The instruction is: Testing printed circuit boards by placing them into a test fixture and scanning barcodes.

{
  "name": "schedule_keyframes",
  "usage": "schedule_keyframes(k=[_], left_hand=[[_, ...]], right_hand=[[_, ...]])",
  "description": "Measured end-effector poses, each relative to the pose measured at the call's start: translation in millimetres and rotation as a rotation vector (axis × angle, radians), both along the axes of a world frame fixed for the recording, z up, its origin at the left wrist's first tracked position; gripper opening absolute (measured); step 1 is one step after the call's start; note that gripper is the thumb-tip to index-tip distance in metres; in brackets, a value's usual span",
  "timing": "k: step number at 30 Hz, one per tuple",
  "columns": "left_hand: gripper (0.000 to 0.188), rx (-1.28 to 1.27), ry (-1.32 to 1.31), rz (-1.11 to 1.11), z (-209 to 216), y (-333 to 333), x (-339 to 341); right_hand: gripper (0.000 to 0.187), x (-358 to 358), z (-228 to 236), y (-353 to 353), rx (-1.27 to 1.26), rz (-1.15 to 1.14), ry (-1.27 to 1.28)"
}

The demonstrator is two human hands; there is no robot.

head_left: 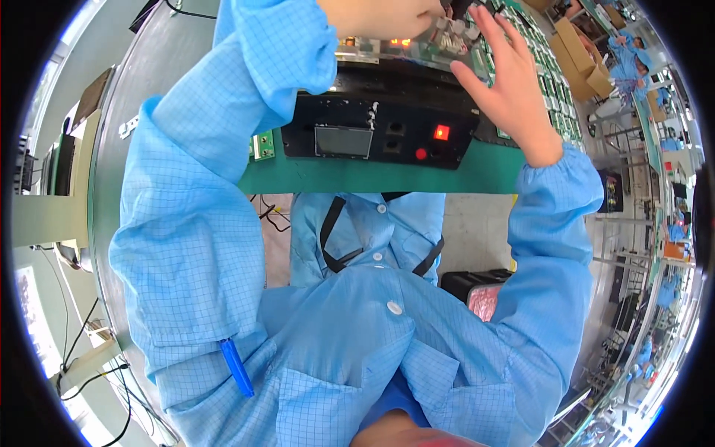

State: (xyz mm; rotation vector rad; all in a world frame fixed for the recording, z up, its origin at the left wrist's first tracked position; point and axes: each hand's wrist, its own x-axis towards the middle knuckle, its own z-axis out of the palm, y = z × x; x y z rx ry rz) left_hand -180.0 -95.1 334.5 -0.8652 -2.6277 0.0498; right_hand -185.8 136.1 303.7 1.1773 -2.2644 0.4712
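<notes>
Black box [402, 112]: by the green mat's [328, 177] near edge. With left hand [395, 16] at its far side (cannot tell the grip) and right hand [508, 82] spread wide, best steady the clear cover [428, 51] lightly, keeping sleeves [279, 56] off the red switch [441, 132].

Your surface [335, 177] is green along the front edge, running L to R just past your lap. Black ctrl box [381, 149] sits on it approx. ctr, front panel toward you: grey rect. display, red-lit switch, red round btn. To the L of the box, near its corner, you've got a small green PCB [264, 146], partly behind your sleeve. On your R, many green PCBs [547, 67] lie in rows, running back to the top of the view. Far L there's a grey top [160, 71] w/ a small whitish pc. [129, 127] on it; can't tell if it's the same surface.
</notes>
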Motion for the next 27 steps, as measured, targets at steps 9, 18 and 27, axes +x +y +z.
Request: schedule_keyframes(k=[9,18,27], left_hand=[[0.027,-0.097,0.267,0.079,2,6,25],[0.045,0.159,-0.209,0.111,-9,-4,-9],[0.043,0.142,-0.249,0.095,-3,-1,-4]], right_hand=[[0.069,-30,-15,13,0.015,0.062,0.032],[0.066,-21,-15,-2,0.088,-0.010,0.145],[0.055,-25,-17,0,0.128,0.032,0.132]])
